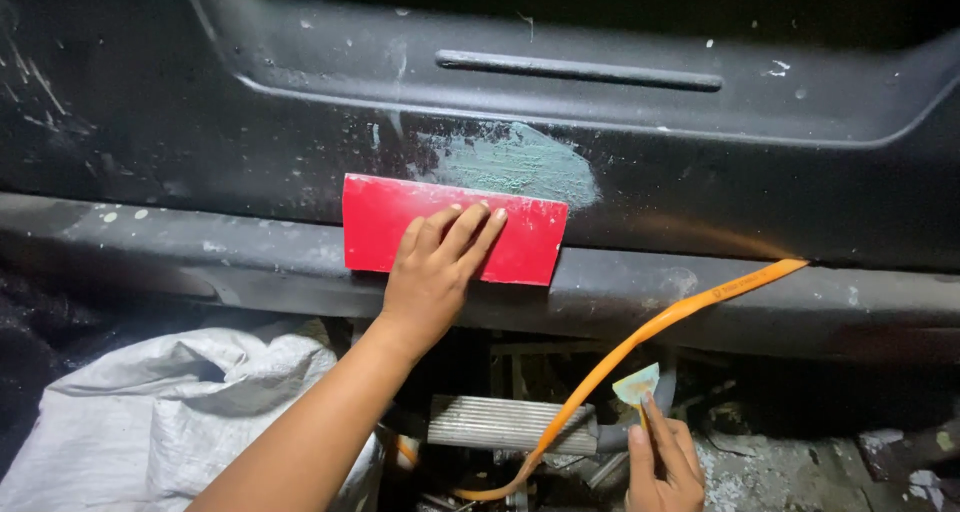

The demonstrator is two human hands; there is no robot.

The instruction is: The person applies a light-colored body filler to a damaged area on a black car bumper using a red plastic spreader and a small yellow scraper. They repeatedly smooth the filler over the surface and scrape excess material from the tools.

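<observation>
Left hand [437, 262]: fingers flat, pressing red rectangular plastic spreader [455, 229] on black car panel [200, 142].
Right hand [662, 469]: pinching small putty-smeared scraper [637, 383].
Risk: tilted spreader could gouge the green filler patch [520, 164].

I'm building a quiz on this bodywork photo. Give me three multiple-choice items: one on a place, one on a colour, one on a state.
1. Where is the pale green filler patch?
A. just above the flat red rectangular spreader
B. on the white woven sack
C. on the orange hose

2. What colour is the dusty car panel?
A. white
B. black
C. yellow

3. What is the right hand doing?
A. lying open and bare
B. pinching a small smeared scraper
C. gripping the hose

Answers: 1 A, the patch sits over the spreader's top edge under the left hand. 2 B, black throughout. 3 B, fingers close on the scraper.
</observation>
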